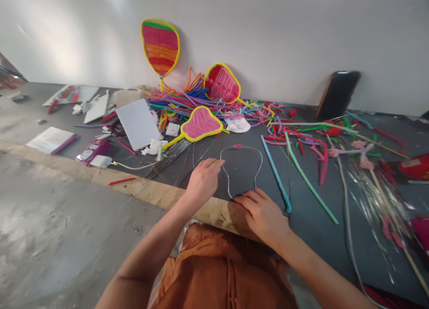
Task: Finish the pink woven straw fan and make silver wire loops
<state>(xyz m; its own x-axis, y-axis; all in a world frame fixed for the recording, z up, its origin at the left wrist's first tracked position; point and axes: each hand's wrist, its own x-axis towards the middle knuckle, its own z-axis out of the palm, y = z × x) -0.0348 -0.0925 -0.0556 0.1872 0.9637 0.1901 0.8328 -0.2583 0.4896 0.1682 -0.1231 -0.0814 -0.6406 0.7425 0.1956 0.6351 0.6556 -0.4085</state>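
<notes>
A thin silver wire loop (262, 156) lies above the dark tabletop, bent into a rounded, pear-like outline with a small pinkish-red bit (237, 146) at its top. My left hand (205, 179) pinches the loop's left side between thumb and fingertips. At the narrow lower end, my right hand (263, 213) has its fingers closed on the wire; the ends there are partly hidden. Just beyond the loop lies a yellow-edged paddle shape (202, 123) wrapped in pink. To the right of the loop is a blue pipe cleaner (276, 172).
Two yellow-edged paddles, one striped (161, 49) and one red-pink (223, 83), lean at the wall by a heap of pipe cleaners (181, 96). A phone (338, 94) stands at right. A white card (139, 123) and a charger (101, 161) lie left. Brown tape (161, 188) edges the table.
</notes>
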